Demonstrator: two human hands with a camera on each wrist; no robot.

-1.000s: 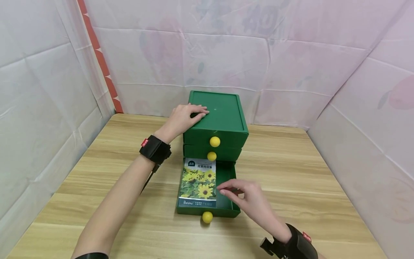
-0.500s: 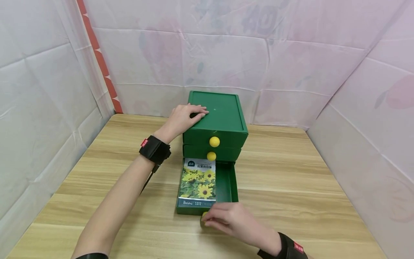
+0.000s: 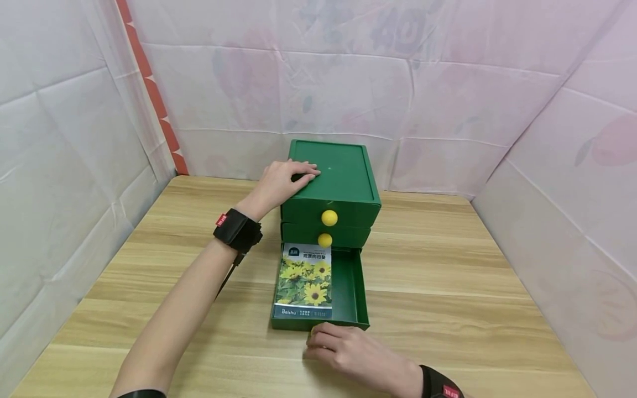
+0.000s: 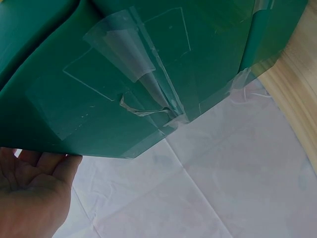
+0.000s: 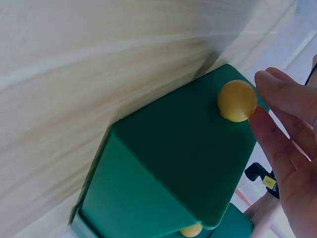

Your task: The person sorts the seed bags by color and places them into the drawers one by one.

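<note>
A green three-drawer cabinet (image 3: 343, 171) stands at the table's middle back. Its bottom drawer (image 3: 350, 282) is pulled out, and a sunflower seed packet (image 3: 303, 282) lies in its left half. My left hand (image 3: 286, 179) rests flat on the cabinet's top left edge; the left wrist view shows the palm (image 4: 29, 193) beside the taped green side (image 4: 148, 74). My right hand (image 3: 338, 345) lies against the drawer's front and hides its knob in the head view. In the right wrist view its straight fingers (image 5: 277, 139) touch beside the yellow knob (image 5: 237, 100).
The two upper drawers are shut, each with a yellow knob (image 3: 329, 218) (image 3: 325, 240). The wooden table (image 3: 448, 276) is walled by white cloth on the left, back and right. A red strip (image 3: 154, 88) runs down the back left corner.
My right hand has moved from above the open drawer's inside down to its front, where it now covers the knob. The left hand and the packet have stayed put.
</note>
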